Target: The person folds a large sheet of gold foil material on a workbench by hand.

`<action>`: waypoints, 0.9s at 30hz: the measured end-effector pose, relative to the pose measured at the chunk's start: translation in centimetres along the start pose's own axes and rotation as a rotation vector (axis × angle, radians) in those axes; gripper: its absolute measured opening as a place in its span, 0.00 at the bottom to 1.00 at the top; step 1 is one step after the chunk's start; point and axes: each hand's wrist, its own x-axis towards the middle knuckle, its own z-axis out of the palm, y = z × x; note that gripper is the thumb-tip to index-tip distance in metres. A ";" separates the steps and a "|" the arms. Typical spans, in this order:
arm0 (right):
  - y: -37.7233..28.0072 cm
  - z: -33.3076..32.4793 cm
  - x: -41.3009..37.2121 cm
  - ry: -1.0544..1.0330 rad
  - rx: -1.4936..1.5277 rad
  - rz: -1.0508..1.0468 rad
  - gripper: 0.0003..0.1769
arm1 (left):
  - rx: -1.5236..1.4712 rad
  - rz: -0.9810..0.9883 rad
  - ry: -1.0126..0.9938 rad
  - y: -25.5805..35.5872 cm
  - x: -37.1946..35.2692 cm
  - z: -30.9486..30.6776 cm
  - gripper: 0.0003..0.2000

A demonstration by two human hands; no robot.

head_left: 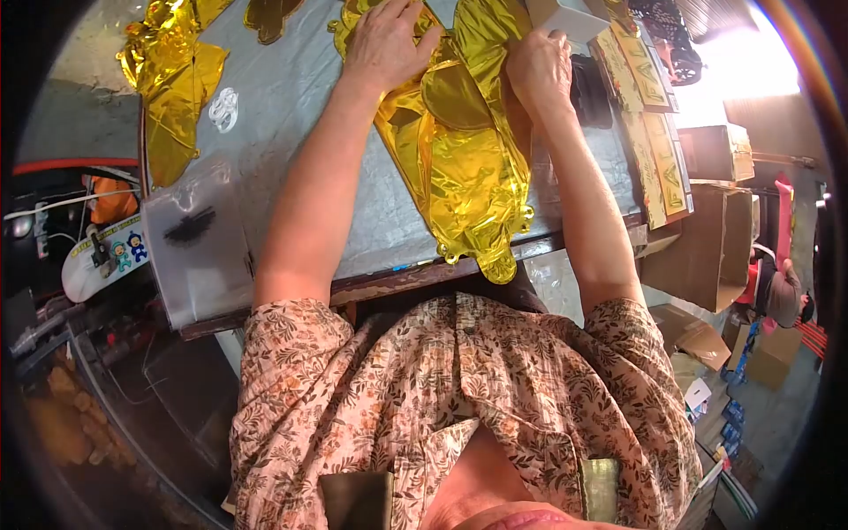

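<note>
A shiny gold foil piece (468, 168), creased and flat, lies across the grey-covered table (300, 106) and hangs a little over its near edge. My left hand (384, 44) rests on the upper left part of the foil, thumb apart from the fingers. At the foil's upper right edge, my right hand (541, 71) has its fingers curled together on the foil; the fingertips are partly hidden. Just beyond my right hand is a white box (568, 18).
More gold foil (181, 79) and a white string bundle (223, 109) lie at the left. Clear plastic (199, 238) covers the near left corner. A black object (590, 93) and printed packages (649, 132) sit at the right. Cardboard boxes (707, 238) and a person (782, 296) are farther right.
</note>
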 end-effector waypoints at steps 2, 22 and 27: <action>0.3 0.1 0.0 -0.036 0.033 0.018 0.27 | -0.022 -0.017 -0.063 0.1 -0.1 -0.1 0.28; -1.8 -2.8 -1.2 0.319 0.721 -0.142 0.23 | -0.027 -0.004 -0.018 0.0 0.1 -0.1 0.27; -4.6 -6.8 -1.9 0.029 1.174 -0.038 0.26 | -0.051 0.044 0.004 -0.1 0.1 -0.3 0.27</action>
